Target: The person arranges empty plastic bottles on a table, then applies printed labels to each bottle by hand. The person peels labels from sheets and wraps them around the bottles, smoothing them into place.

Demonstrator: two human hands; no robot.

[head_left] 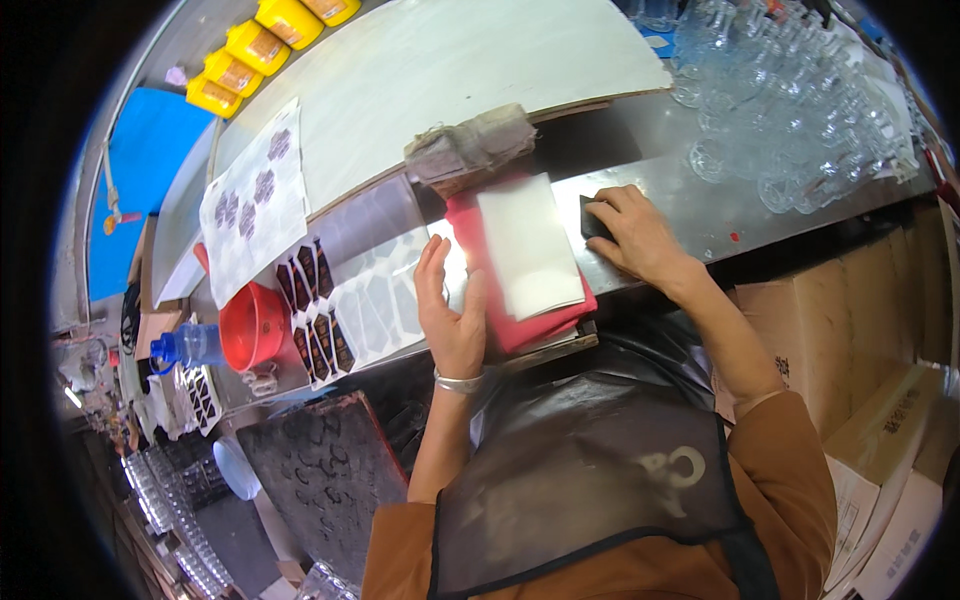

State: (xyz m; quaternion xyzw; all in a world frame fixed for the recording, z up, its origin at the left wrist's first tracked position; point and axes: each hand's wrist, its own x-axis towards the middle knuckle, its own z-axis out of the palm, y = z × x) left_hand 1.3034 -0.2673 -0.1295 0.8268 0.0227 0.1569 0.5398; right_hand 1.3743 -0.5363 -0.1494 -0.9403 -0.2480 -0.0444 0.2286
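My right hand (640, 236) rests on the metal bench, its fingers closed on a small flat black piece (594, 217) that looks like a scraper. To the left of it lies a folded white cloth or sheet (528, 250) on top of a pink-red cloth (467, 228). My left hand (450, 318), with a bracelet at the wrist, is held beside the stack's left edge. Its fingers are stretched and the thumb stands apart, with nothing seen in it. A sheet of dark patterned decals (316, 312) and a pale backing sheet (378, 300) lie left of that hand.
A grey cloth-covered block (470, 148) sits behind the stack. Many clear glasses (800, 110) crowd the far right. A red bucket (252, 325) and blue-capped bottle (190, 347) stand left. Yellow bottles (258, 47) line the back; cardboard boxes (830, 320) stand at right.
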